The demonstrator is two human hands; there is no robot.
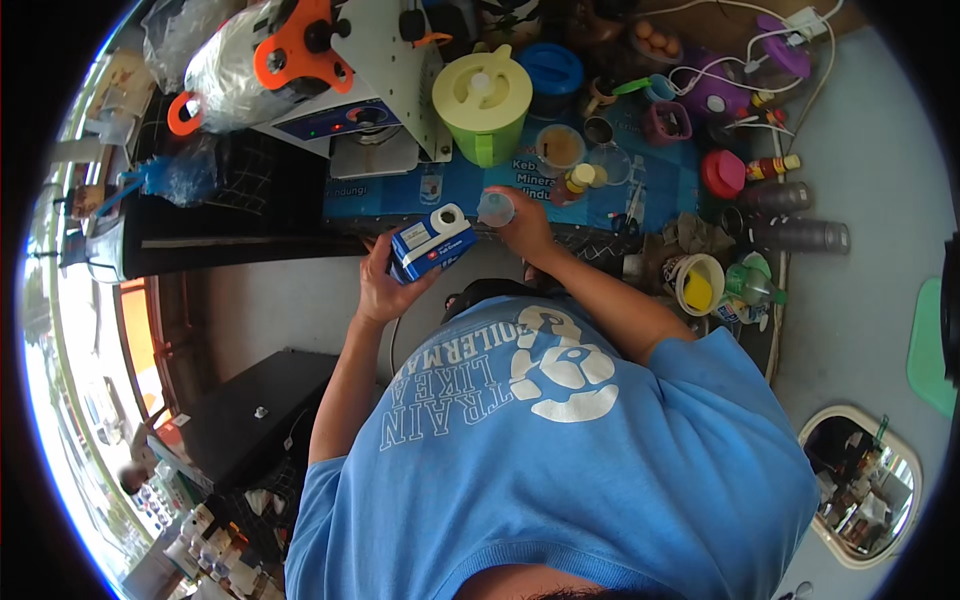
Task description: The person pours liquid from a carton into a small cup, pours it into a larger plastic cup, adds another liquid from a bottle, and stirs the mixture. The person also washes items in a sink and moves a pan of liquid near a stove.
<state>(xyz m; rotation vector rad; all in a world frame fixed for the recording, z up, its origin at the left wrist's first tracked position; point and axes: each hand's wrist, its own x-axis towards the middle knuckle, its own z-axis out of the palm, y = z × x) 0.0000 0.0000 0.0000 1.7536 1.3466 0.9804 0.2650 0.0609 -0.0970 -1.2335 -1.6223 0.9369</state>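
At upper centre, your left hand [383,290] grips a boxy blue-and-white carton [428,258]; your right hand [527,228] clasps a small clear plastic cup [494,210]. You're seemingly lining them up; keep both steady.

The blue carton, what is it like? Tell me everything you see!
The blue carton is box-shaped, like coated cardboard, with printing, a white patch on top and a round white spout whose dark middle looks open. The left hand holds it up, seemingly tilted, by the blue-covered table, close beside the clear cup in the right hand. What's inside doesn't show.
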